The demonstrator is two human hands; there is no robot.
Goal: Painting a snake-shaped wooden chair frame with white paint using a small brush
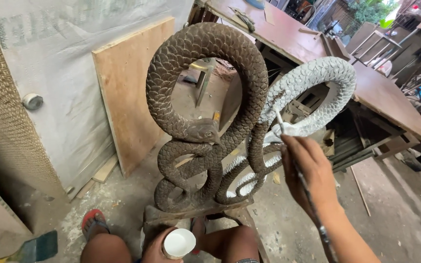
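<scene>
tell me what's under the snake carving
The snake carving stands on a wooden stand above the dusty floor. The stand's lower part is hidden by knees and the left hand.

Open gaps showed inside the brown snake's loop (205, 83) and the pale snake's loop (313, 95). At nine o'clock a leaning board (127, 92) blocked passage; a workbench (391, 97) closed two o'clock.

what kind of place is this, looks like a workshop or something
Most likely a craft or sculpture workshop. A half-painted snake sculpture stands on a dusty concrete floor, a plywood board leans on the wall, and long worn workbenches run behind.
</scene>
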